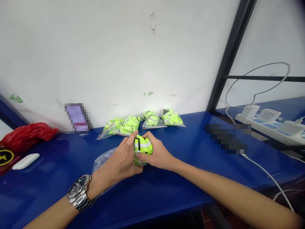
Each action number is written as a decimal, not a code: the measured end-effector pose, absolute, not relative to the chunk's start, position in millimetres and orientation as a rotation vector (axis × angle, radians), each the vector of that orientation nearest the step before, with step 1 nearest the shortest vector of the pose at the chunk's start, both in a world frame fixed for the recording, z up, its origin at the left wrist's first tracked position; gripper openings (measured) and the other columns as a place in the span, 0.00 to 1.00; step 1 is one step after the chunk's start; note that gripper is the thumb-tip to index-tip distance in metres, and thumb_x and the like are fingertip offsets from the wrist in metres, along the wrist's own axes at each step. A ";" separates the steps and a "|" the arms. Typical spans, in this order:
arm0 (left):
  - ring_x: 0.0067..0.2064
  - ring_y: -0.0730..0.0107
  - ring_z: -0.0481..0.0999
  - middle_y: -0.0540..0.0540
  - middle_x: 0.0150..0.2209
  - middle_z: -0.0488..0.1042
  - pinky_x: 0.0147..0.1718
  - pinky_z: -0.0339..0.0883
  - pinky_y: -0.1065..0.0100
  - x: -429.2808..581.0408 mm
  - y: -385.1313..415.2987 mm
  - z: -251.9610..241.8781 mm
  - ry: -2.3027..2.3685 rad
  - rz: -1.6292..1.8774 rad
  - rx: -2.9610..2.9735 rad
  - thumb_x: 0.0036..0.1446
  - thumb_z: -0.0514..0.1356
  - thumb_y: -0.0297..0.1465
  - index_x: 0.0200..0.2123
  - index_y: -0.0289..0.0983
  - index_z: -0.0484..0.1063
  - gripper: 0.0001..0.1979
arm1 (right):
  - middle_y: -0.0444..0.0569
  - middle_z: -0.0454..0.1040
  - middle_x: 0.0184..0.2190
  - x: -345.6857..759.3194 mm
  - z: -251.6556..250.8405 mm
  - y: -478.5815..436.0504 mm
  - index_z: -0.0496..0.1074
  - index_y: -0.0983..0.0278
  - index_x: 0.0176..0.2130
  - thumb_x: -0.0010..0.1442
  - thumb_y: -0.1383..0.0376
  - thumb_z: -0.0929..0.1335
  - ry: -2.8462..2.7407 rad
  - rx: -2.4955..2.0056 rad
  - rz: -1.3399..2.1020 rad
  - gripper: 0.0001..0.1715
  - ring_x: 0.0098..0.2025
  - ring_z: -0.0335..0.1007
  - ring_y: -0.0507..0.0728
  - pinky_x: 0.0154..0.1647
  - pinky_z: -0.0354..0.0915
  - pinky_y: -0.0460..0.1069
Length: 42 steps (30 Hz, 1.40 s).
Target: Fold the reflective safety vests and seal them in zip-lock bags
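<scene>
1. On blue desk (166,187), folded hi-vis yellow vest (143,147) held betw. hands, front centre.
2. Left hand (121,156) & right hand (158,152) pressed around vest, fingers curled.
3. Clear plastic bag (104,160) found under left hand.
4. Four bagged hi-vis vests (150,120) lined up at wall (95,54).

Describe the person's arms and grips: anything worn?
Left forearm wears a wristwatch with a black dial and silver link bracelet. Right forearm shows no watch or band. No sleeves on either arm, no gloves on the left grip or right grip.
</scene>
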<state>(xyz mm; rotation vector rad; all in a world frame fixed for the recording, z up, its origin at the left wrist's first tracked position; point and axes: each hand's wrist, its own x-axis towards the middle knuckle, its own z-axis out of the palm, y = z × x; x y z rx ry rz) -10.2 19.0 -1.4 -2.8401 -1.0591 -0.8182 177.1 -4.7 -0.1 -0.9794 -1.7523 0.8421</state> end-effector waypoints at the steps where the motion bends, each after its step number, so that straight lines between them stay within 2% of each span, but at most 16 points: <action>1: 0.56 0.47 0.68 0.33 0.61 0.58 0.46 0.72 0.52 -9.2 20.3 -2.6 -1.067 -0.839 -2.837 0.41 0.64 0.27 0.66 0.41 0.23 0.59 | 0.39 0.67 0.29 176.7 0.0 -4.3 0.59 0.60 0.40 0.49 0.58 0.73 -1.746 -0.956 0.875 0.23 0.29 0.62 0.52 0.28 0.57 0.45; 8: 0.54 0.49 0.70 0.34 0.56 0.62 0.45 0.72 0.50 -6.4 27.6 0.9 -0.914 -1.041 -2.716 0.44 0.62 0.26 0.65 0.44 0.23 0.56 | 0.40 0.67 0.30 175.3 2.3 3.1 0.58 0.59 0.40 0.43 0.57 0.76 -1.636 -0.854 1.018 0.31 0.31 0.63 0.53 0.29 0.60 0.45; 10: 0.55 0.49 0.70 0.35 0.55 0.62 0.47 0.71 0.50 -9.6 25.8 6.8 -0.868 -1.013 -2.749 0.45 0.64 0.29 0.64 0.45 0.25 0.55 | 0.39 0.67 0.29 175.3 2.8 4.0 0.57 0.59 0.40 0.43 0.56 0.77 -1.651 -0.849 1.030 0.32 0.30 0.62 0.52 0.29 0.59 0.45; 12: 0.57 0.46 0.67 0.35 0.56 0.61 0.49 0.69 0.48 -13.9 22.1 16.4 -0.870 -0.978 -2.758 0.45 0.68 0.36 0.64 0.45 0.32 0.54 | 0.39 0.67 0.30 174.5 3.9 3.5 0.58 0.59 0.41 0.44 0.57 0.77 -1.677 -0.863 0.938 0.33 0.30 0.61 0.52 0.29 0.58 0.45; 13: 0.57 0.46 0.65 0.35 0.56 0.61 0.50 0.67 0.47 -15.8 19.8 22.5 -0.891 -0.983 -2.741 0.46 0.68 0.41 0.63 0.43 0.38 0.50 | 0.40 0.67 0.31 173.9 4.7 2.9 0.58 0.59 0.42 0.44 0.57 0.77 -1.688 -0.860 0.878 0.32 0.30 0.60 0.52 0.30 0.58 0.45; 15: 0.54 0.48 0.66 0.37 0.52 0.64 0.50 0.65 0.47 -18.4 14.6 35.5 -0.999 -0.981 -2.708 0.55 0.61 0.46 0.55 0.40 0.55 0.30 | 0.40 0.67 0.32 172.4 6.0 1.4 0.59 0.59 0.42 0.45 0.59 0.76 -1.706 -0.852 0.773 0.30 0.31 0.60 0.52 0.31 0.59 0.46; 16: 0.50 0.53 0.67 0.39 0.47 0.67 0.48 0.65 0.50 -18.8 12.2 41.6 -1.076 -0.964 -2.714 0.61 0.55 0.44 0.47 0.39 0.60 0.18 | 0.41 0.67 0.33 171.7 6.3 0.8 0.59 0.59 0.42 0.45 0.59 0.76 -1.716 -0.855 0.735 0.30 0.32 0.60 0.52 0.32 0.59 0.46; 17: 0.45 0.57 0.68 0.42 0.41 0.68 0.45 0.65 0.53 -18.8 10.0 46.8 -1.150 -0.944 -2.739 0.65 0.49 0.41 0.40 0.39 0.62 0.12 | 0.42 0.67 0.34 171.1 6.1 0.2 0.60 0.59 0.42 0.45 0.60 0.76 -1.728 -0.866 0.707 0.30 0.32 0.60 0.53 0.33 0.60 0.47; 18: 0.41 0.61 0.68 0.44 0.37 0.68 0.41 0.65 0.56 -18.5 8.2 50.9 -1.217 -0.914 -2.783 0.68 0.44 0.39 0.34 0.39 0.61 0.13 | 0.42 0.67 0.35 170.6 5.7 -0.2 0.60 0.59 0.42 0.45 0.60 0.76 -1.742 -0.879 0.683 0.30 0.33 0.61 0.53 0.34 0.60 0.47; 20: 0.36 0.65 0.66 0.46 0.33 0.66 0.37 0.64 0.60 -18.1 5.4 54.9 -1.320 -0.866 -2.887 0.69 0.41 0.37 0.30 0.39 0.59 0.16 | 0.44 0.66 0.37 169.8 3.8 -0.9 0.60 0.59 0.42 0.45 0.61 0.76 -1.774 -0.902 0.640 0.30 0.36 0.62 0.54 0.37 0.61 0.48; 24: 0.34 0.67 0.66 0.49 0.33 0.65 0.35 0.62 0.63 -21.4 0.1 50.4 -1.429 -0.825 -3.007 0.68 0.43 0.38 0.34 0.40 0.59 0.13 | 0.45 0.66 0.39 169.4 -0.4 -1.7 0.60 0.59 0.43 0.47 0.61 0.76 -1.816 -0.906 0.605 0.29 0.39 0.64 0.56 0.41 0.63 0.50; 28: 0.31 0.68 0.65 0.52 0.29 0.63 0.32 0.60 0.65 -24.1 -4.3 43.0 -1.515 -0.817 -3.060 0.67 0.45 0.38 0.38 0.40 0.58 0.09 | 0.47 0.67 0.41 169.8 -2.9 -2.4 0.60 0.59 0.49 0.52 0.60 0.73 -1.866 -0.880 0.581 0.29 0.43 0.65 0.58 0.45 0.63 0.52; 32: 0.32 0.67 0.65 0.51 0.29 0.64 0.32 0.59 0.64 -20.8 -2.7 41.2 -1.567 -0.821 -3.052 0.66 0.44 0.37 0.34 0.40 0.56 0.10 | 0.52 0.66 0.49 171.2 -5.2 -1.9 0.58 0.58 0.57 0.53 0.63 0.73 -1.944 -0.829 0.448 0.36 0.51 0.63 0.60 0.51 0.62 0.55; 35: 0.31 0.67 0.65 0.51 0.30 0.65 0.30 0.57 0.65 -17.0 -0.8 40.2 -1.603 -0.825 -3.017 0.66 0.44 0.36 0.31 0.40 0.55 0.10 | 0.53 0.66 0.48 172.4 -9.7 1.6 0.63 0.59 0.54 0.52 0.65 0.74 -1.958 -0.762 0.365 0.32 0.50 0.65 0.59 0.50 0.64 0.54; 39: 0.27 0.70 0.61 0.54 0.25 0.61 0.27 0.54 0.67 -8.7 -3.0 34.5 -1.650 -1.070 -2.950 0.64 0.45 0.34 0.30 0.40 0.55 0.09 | 0.54 0.66 0.47 174.6 -21.3 10.7 0.68 0.60 0.50 0.49 0.66 0.75 -1.905 -0.731 0.291 0.28 0.45 0.69 0.58 0.46 0.68 0.53; 42: 0.25 0.72 0.59 0.55 0.25 0.59 0.26 0.54 0.68 0.4 -6.8 27.9 -1.681 -1.298 -2.865 0.64 0.46 0.34 0.30 0.40 0.56 0.09 | 0.57 0.65 0.50 177.3 -29.8 17.1 0.69 0.62 0.51 0.50 0.67 0.74 -1.918 -0.693 0.184 0.28 0.49 0.69 0.61 0.47 0.69 0.54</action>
